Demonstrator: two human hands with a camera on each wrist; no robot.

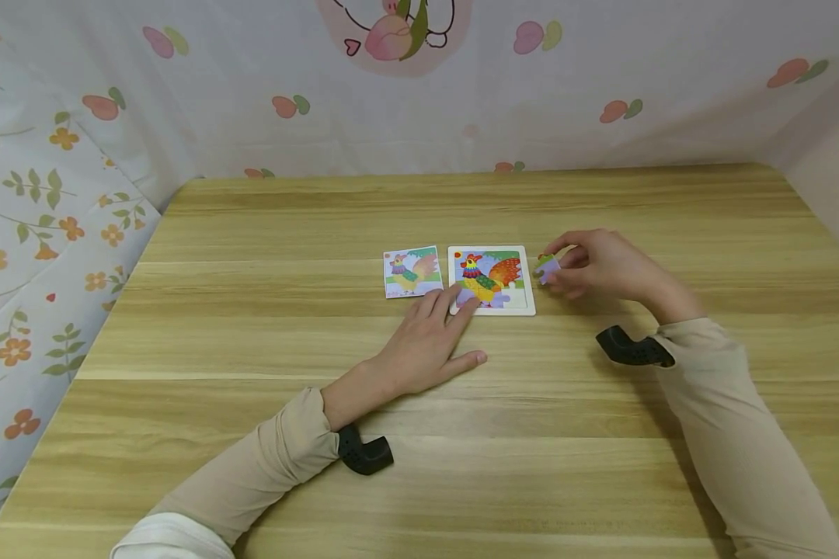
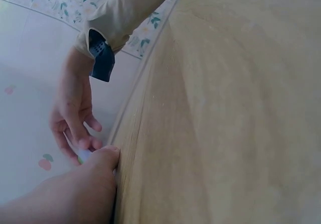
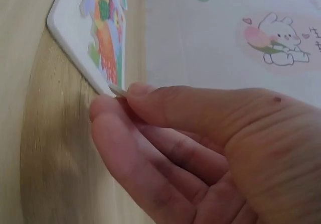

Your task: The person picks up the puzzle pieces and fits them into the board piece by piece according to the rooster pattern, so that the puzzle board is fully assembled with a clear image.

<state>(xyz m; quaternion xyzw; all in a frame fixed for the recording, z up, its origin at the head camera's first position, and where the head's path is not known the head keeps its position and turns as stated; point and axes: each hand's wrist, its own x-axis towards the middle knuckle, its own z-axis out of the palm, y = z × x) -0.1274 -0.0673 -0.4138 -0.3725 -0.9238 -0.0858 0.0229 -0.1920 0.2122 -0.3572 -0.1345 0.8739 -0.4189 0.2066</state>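
Note:
A white-framed jigsaw tray [image 1: 530,304] lies flat on the table, its picture of a colourful rooster mostly filled and its lower right corner bare. On its lower left edge rest the fingers of my left hand [image 1: 422,341], fairly straight, with the thumb spread out on the wood. My right hand [image 1: 604,265] is just right of the tray and pinches a purple and green jigsaw piece [image 1: 548,270] between thumb and fingers. In the right wrist view only the thin edge of that piece [image 3: 118,90] shows. A paler rooster picture card [image 1: 412,284] lies left of the tray.
The wooden table [image 1: 252,326] runs back to a white curtain [image 1: 419,116] with a fruit print. Flowered cloth [image 1: 56,310] hangs along the left side. Black curved wrist mounts [image 1: 365,453] stick out from both sleeves.

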